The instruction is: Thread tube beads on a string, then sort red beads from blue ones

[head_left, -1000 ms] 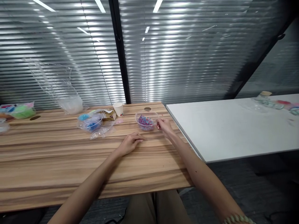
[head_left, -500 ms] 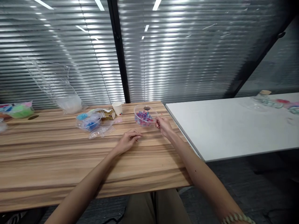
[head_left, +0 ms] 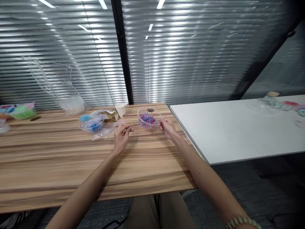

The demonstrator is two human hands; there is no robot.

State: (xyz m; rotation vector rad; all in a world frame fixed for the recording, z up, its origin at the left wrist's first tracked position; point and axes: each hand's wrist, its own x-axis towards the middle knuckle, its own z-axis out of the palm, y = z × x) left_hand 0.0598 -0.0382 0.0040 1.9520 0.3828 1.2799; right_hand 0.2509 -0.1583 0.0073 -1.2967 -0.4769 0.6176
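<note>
A clear round bowl [head_left: 147,120] holds many small red, blue and purple pieces near the back edge of the wooden table. My right hand [head_left: 166,128] is closed at the bowl's right rim; its fingertips pinch there, and a thing between them is too small to make out. To the left of the bowl, my left hand [head_left: 122,135] is raised over the wood with thumb and forefinger pinched together. Whatever those fingertips hold, if anything, is too small to name.
Behind my left hand stand a paper cup [head_left: 120,110], a gold packet [head_left: 110,115] and a clear container with blue pieces [head_left: 94,126]. A plastic bag [head_left: 73,105] and green material [head_left: 22,112] lie farther left. A white table [head_left: 233,127] adjoins on the right.
My left hand has moved left and a little up, away from the bowl, and its wrist has turned upward. My right hand has barely moved at the bowl's rim.
</note>
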